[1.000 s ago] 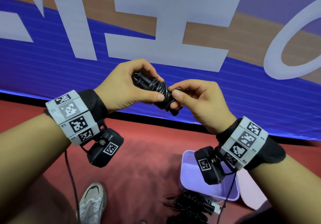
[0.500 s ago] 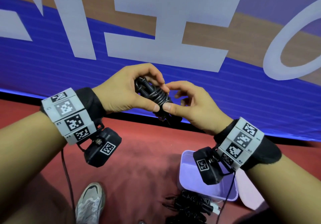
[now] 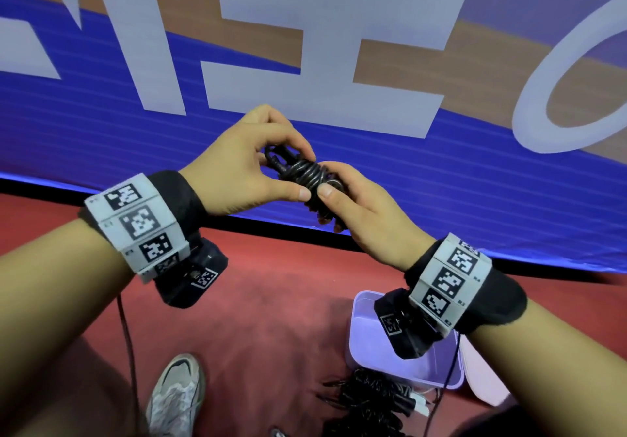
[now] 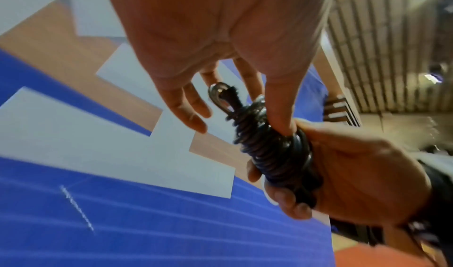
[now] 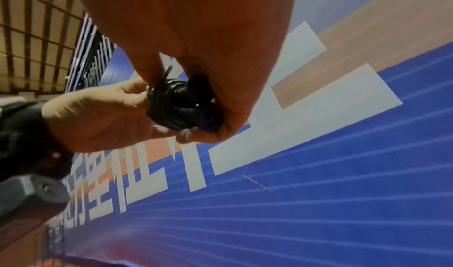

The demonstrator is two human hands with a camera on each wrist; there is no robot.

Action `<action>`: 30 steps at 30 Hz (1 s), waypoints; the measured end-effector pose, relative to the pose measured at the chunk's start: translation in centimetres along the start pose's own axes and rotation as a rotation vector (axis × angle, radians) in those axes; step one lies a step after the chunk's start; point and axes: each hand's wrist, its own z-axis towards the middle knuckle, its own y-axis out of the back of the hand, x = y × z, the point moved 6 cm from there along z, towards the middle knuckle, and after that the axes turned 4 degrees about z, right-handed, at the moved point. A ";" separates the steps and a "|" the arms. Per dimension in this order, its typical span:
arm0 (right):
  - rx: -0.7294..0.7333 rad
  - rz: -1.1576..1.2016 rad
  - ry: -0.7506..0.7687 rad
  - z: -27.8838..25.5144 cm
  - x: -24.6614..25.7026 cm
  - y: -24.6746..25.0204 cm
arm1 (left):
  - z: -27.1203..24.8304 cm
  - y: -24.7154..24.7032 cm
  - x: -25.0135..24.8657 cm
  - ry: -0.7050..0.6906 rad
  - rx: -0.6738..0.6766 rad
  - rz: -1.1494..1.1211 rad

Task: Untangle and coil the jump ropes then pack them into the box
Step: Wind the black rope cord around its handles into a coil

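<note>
Coiled black jump rope (image 3: 307, 179): my right hand (image 3: 364, 212) grips its wrapped handles. My left hand (image 3: 237, 168) pinches the windings so they cannot spring loose.

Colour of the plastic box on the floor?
Pale lilac plastic box, best seen in the head view.

Head view: from above, facing forward and down over both forearms; takes in the left hand (image 3: 242, 165), the right hand (image 3: 364, 214), the coiled jump rope (image 3: 303, 175) between them, the red floor (image 3: 271, 318) and the blue banner (image 3: 441, 172) beyond.

Left wrist view: very close, along the left palm (image 4: 220, 25) toward the banner.

Right wrist view: very close, along the right palm (image 5: 208, 19), facing the same banner.

Shared by all three: both hands, the coil, the banner.
</note>
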 end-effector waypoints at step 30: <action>-0.176 -0.480 0.191 -0.1 0.5 -0.8 | -0.6 -2.7 -1.2 0.118 0.072 0.288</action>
